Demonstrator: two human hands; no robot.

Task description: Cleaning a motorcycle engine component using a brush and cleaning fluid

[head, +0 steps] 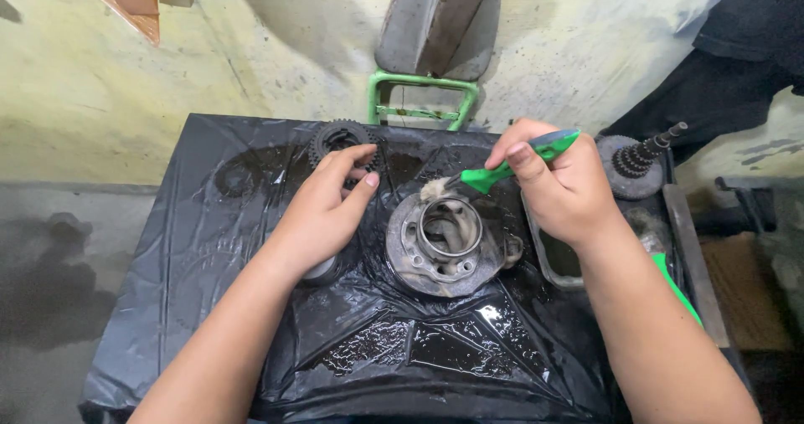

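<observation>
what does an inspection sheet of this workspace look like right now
surface: wet black plastic sheet over a table
job's things: round grey metal housing; green-handled brush, bristles at its rim; dark toothed gear
clutter: geared metal shaft; grey tray
hands: left hand on the gear; right hand gripping the brush
cables: nothing seen
surroundings: green metal frame, stained pale floor

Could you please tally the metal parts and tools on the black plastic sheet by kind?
Dark toothed metal gears: 1, under the left hand
Round grey metal housings: 1
Stepped grey gear shafts: 1
Green-handled brushes: 1, in the right hand
Total: 4
</observation>
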